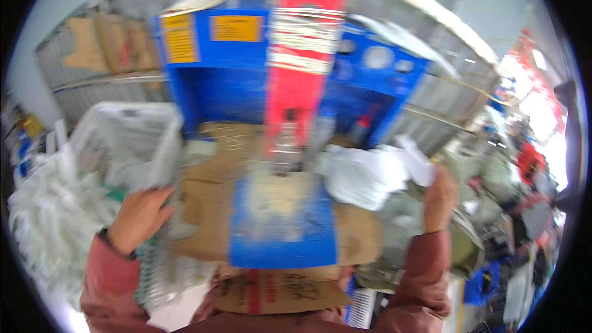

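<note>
My left hand (140, 217) is held in the air beside a white plastic basket (169, 120). Its fingers are loosely bent, the thumb apart, and nothing shows between them. On the right, my right hand (439, 198) has its fingers together at the edge of a thin white sheet-like piece (416, 161), seemingly gripping it; blur hides the exact contact. That piece meets a stack of white flat pieces (357, 176). Between my hands lies a blue work plate (283, 250) dusted with pale powder. Above it stands a red machine column (299, 86) with a metal head (287, 148).
A blue machine housing (231, 86) with gauges rises behind the plate. Cardboard (200, 209) covers the surface around it. White strips (55, 203) heap at left. Grey-green fabric bundles (499, 176) crowd the right, and a cardboard flap (283, 293) lies against my lap.
</note>
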{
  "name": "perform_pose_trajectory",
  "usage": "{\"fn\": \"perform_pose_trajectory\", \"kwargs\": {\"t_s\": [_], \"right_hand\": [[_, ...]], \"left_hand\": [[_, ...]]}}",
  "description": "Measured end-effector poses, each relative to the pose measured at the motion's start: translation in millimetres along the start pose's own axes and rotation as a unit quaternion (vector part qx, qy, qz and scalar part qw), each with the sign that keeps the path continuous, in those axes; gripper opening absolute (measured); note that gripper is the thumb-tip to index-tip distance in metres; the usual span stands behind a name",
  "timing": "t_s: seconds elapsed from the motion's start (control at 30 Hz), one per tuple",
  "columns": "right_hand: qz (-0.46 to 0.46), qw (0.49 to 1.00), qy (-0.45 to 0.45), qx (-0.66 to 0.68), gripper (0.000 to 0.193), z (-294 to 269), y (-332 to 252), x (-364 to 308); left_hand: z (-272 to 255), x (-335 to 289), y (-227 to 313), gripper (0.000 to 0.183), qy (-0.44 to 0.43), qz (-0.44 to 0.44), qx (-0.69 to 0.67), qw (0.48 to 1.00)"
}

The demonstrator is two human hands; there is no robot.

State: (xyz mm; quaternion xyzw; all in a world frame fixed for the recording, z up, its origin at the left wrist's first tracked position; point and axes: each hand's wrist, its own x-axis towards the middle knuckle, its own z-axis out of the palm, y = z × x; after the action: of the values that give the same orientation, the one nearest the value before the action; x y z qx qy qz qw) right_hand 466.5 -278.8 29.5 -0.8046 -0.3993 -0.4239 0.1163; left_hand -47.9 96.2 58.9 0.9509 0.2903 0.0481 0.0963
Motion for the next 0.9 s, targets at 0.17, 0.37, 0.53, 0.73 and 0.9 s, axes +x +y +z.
{"fn": "perform_pose_trajectory", "kwargs": {"t_s": [0.17,0.37,0.53,0.73,0.9], "right_hand": [[-0.117,0.973,-0.012,0.199,0.031,-70.9,-114.1,-38.7],[-0.232,0.894,-0.122,0.362,0.036,-97.7,-209.2,-61.2],[-0.187,0.875,-0.117,0.43,0.044,-77.1,-218.3,-68.4],[0.358,0.551,-0.335,0.676,0.046,-16.1,-216.0,-65.4],[0.303,0.43,-0.365,0.768,0.032,4.7,-249.0,-63.8]], "left_hand": [[90.8,-0.8,136.0,0.07,-0.205,0.037,-0.569,0.795],[144.0,12.6,192.1,0.044,-0.185,-0.121,-0.868,0.445],[142.5,9.1,167.1,0.037,-0.043,-0.229,-0.73,0.642],[129.7,-14.4,106.1,0.043,-0.031,-0.171,-0.739,0.651],[115.9,-17.0,81.4,0.045,-0.088,-0.095,-0.663,0.738]]}}
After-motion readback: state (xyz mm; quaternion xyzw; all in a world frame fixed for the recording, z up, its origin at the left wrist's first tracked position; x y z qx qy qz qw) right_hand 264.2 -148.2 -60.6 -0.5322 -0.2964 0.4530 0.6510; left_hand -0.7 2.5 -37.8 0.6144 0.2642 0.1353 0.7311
